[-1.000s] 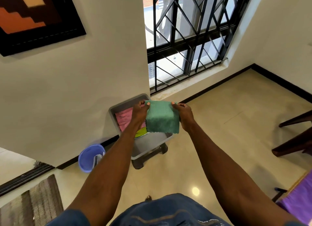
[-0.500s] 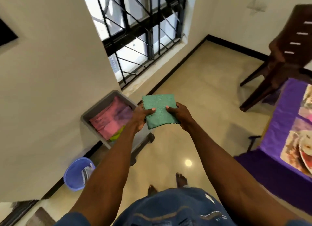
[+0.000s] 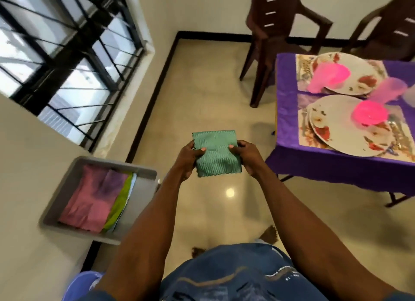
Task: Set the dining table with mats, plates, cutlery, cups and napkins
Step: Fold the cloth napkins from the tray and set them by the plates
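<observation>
Home dining rm: set table (image 3: 292, 112), chairs (image 3: 269, 31), barred window (image 3: 67, 60)

One camera only, worn on head. Looks forward and down, wide, bent at edges. Close to both arms and green cloth (image 3: 216, 153) at middle. Floor (image 3: 202, 80) far below. Grey bin (image 3: 143, 202) low at left, window (image 3: 67, 53) up left, worktop (image 3: 336, 166) at right edge, chairs (image 3: 269, 31) on top. No second view.
</observation>
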